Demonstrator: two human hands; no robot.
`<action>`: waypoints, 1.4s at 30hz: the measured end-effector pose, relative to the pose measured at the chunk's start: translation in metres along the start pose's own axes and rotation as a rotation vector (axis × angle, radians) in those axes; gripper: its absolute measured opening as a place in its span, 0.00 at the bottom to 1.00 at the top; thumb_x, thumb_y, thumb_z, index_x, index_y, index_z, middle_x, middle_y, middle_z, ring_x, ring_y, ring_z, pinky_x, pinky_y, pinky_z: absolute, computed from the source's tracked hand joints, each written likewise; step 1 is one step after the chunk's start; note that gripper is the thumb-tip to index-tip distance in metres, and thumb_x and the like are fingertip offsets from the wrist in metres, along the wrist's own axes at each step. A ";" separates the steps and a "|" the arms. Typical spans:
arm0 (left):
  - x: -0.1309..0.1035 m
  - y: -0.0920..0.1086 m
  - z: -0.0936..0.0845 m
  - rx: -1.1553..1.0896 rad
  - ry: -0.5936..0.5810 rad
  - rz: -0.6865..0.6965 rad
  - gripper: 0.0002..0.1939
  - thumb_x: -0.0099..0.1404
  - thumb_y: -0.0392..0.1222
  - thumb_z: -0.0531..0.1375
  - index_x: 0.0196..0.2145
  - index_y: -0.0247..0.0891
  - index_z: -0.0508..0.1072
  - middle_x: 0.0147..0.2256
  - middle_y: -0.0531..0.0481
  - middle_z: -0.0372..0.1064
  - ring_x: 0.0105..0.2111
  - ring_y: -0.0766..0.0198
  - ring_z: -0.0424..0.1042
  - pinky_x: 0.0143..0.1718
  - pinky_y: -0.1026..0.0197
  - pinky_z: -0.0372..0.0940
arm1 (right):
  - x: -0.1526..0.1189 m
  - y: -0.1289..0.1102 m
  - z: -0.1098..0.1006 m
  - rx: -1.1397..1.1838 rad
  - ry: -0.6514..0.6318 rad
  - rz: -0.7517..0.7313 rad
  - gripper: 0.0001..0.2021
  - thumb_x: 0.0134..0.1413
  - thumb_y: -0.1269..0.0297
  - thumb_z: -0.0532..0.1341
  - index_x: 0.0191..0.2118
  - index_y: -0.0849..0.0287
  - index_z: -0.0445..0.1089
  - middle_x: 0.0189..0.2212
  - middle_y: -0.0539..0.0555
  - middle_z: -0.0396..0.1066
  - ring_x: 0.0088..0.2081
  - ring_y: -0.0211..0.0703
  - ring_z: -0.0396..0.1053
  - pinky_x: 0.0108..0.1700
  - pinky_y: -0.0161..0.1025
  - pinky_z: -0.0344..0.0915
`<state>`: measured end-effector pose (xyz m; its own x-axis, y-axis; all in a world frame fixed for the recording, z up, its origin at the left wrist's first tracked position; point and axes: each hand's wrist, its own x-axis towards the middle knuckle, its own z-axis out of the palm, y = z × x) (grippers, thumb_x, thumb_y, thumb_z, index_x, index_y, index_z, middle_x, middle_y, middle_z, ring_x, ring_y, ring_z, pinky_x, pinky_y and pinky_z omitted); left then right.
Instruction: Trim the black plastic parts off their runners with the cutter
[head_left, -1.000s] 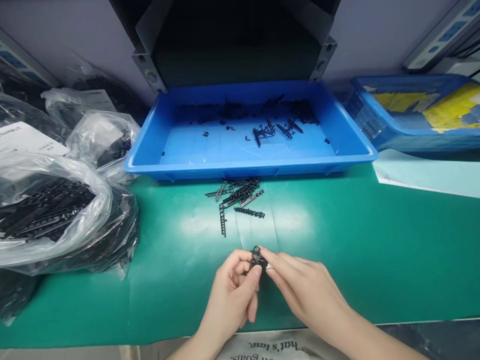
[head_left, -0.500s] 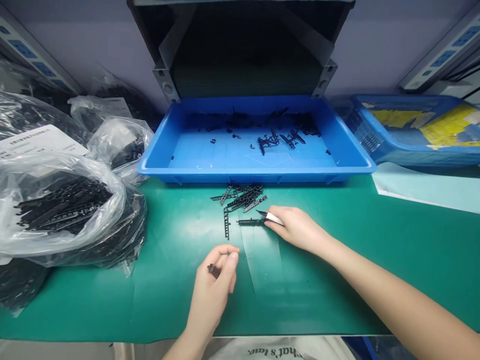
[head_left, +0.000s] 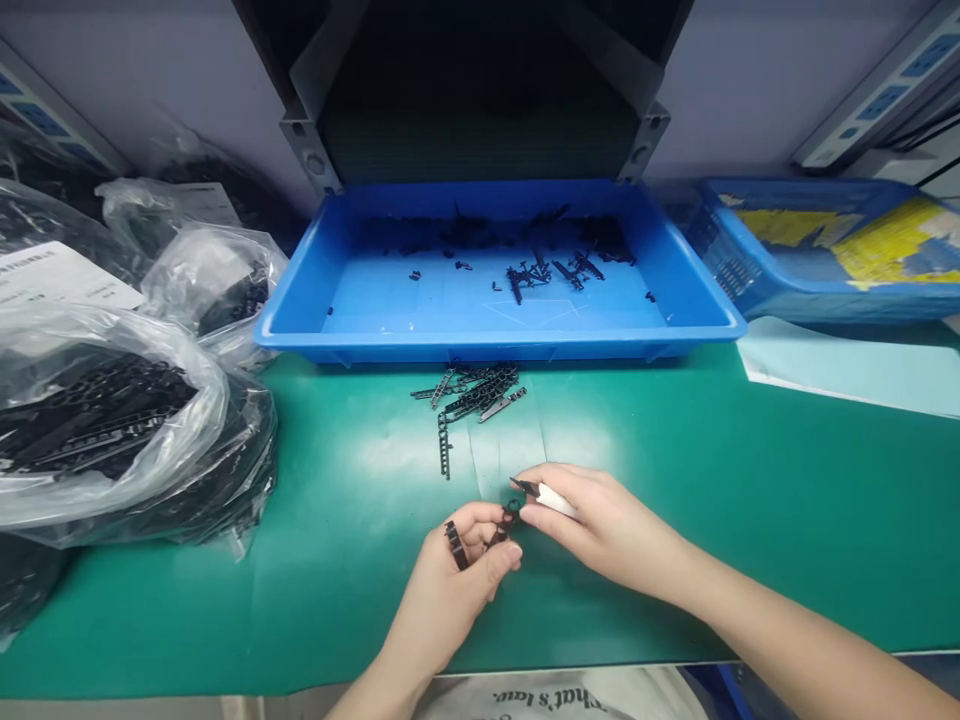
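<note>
A: Left hand (head_left: 454, 595) first, go.
B: Fingers bent in, clamped on a thin black plastic strip with a toothed edge (head_left: 455, 546). It pokes out behind the index finger.
A: Anything else there?
B: Small black ring-ended plastic piece (head_left: 513, 509), right where both hands' fingertips meet. Same part as the strip or separate? Can't tell, fingers cover it.
A: Right hand (head_left: 600, 520)?
B: Clamped on a slim white-handled tool with a dark pointed tip (head_left: 555, 502). Tip points left, just above the ring-ended piece. Whether it touches, too small to say.
A: Where's all this?
B: Over the near part of the green-topped counter (head_left: 337, 610), both hands close together.
A: More parts?
B: Loose heap of black ladder-like plastic strips (head_left: 484, 390), beyond the hands, just in front of the shallow blue plastic tray (head_left: 495, 352). One strip lies lengthwise at the heap's near left. Tray has scattered black plastic bits (head_left: 532, 275), mostly right and back.
A: Sides?
B: Left, open clear plastic bag (head_left: 211, 400) full of black parts. Right, blue plastic basket (head_left: 795, 290) with yellow labels, pale blue sheet (head_left: 840, 370) in front of it.
</note>
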<state>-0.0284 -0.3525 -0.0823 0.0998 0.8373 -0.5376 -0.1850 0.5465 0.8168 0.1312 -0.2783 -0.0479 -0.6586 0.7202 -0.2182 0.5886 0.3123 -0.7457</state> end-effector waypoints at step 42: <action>-0.002 -0.003 0.005 -0.196 0.216 0.048 0.18 0.55 0.53 0.60 0.33 0.36 0.61 0.21 0.58 0.57 0.16 0.77 0.48 0.14 0.73 0.43 | -0.008 -0.003 0.049 -0.467 0.282 -0.194 0.18 0.62 0.64 0.42 0.52 0.62 0.62 0.28 0.52 0.71 0.26 0.40 0.69 0.21 0.35 0.56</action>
<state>-0.0235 -0.3559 -0.0827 -0.1203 0.8276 -0.5484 -0.3716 0.4747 0.7979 0.1118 -0.3155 -0.0749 -0.6621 0.7400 0.1188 0.6564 0.6490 -0.3846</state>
